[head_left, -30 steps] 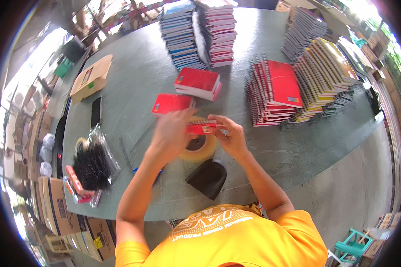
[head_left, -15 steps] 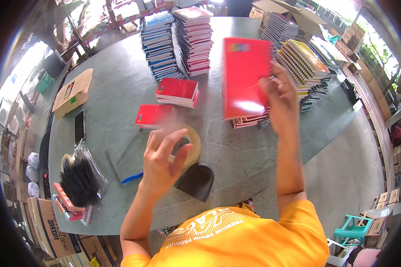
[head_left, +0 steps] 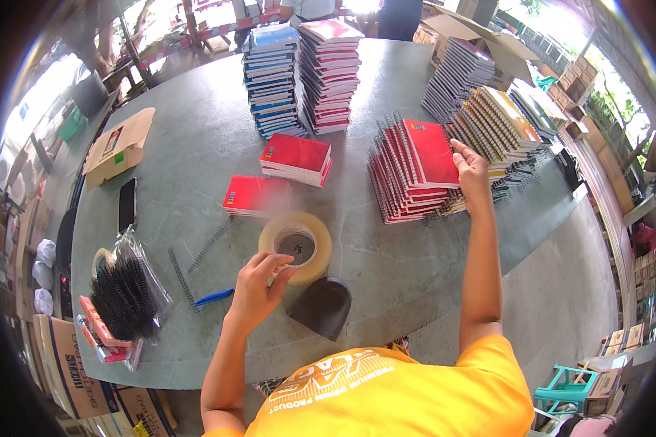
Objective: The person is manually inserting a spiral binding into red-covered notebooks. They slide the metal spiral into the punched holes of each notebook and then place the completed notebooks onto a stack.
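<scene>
A red spiral notebook (head_left: 428,154) lies on top of a stack of red spiral notebooks (head_left: 388,175), slightly askew. My right hand (head_left: 471,177) pinches its right edge, thumb on the cover. My left hand (head_left: 256,290) is empty, its fingers bent and the thumb apart from them. It hovers at the near edge of a wide roll of tape (head_left: 319,244). Beyond the tape sit two short piles of red booklets, a farther pile (head_left: 296,157) and a nearer pile (head_left: 254,194). A dark rounded object (head_left: 322,309) lies just right of my left hand.
Tall stacks of blue notebooks (head_left: 271,84) and red notebooks (head_left: 331,76) stand at the back. Yellow spiral notebooks (head_left: 492,124) are piled at the right. Loose coils (head_left: 181,277), a blue pen (head_left: 215,297), a phone (head_left: 127,204) and bagged black coils (head_left: 127,298) lie at the left.
My right hand has lowered the red notebook from the air onto the spiral stack. My left hand has moved slightly down, and its thumb and fingers have come closer together.
</scene>
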A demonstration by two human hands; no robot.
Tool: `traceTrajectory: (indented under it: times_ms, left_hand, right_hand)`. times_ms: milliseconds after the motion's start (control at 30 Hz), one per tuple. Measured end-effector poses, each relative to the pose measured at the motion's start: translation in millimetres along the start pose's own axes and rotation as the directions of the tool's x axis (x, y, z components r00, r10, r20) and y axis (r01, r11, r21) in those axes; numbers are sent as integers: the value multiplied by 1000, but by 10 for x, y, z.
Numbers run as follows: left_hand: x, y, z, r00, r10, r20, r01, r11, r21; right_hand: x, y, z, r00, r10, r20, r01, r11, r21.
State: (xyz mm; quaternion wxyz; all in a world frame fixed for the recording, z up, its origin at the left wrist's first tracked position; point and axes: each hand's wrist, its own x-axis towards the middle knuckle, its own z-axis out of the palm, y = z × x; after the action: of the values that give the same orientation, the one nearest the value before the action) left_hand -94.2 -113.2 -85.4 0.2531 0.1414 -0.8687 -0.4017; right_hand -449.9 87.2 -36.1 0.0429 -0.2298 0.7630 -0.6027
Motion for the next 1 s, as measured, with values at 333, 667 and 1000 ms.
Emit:
traceTrajectory:
  times_ms: [333,667,1000]
  left_hand:
    - [-266,-272,-45,998,-55,-17,55,997,49]
    - [-764,-346,-526,936,-270,-226,306,942,141]
    - [-462,-201,-337,831,-421,-365,344,903,-257]
  right_hand:
    - [-359,-825,735,706,-688,167,602,459,-653]
    - [-751,-248,3271,556,-326,764,808,425,-408]
    - [-733,-352,2914,668,-405,625,598,792,-125]
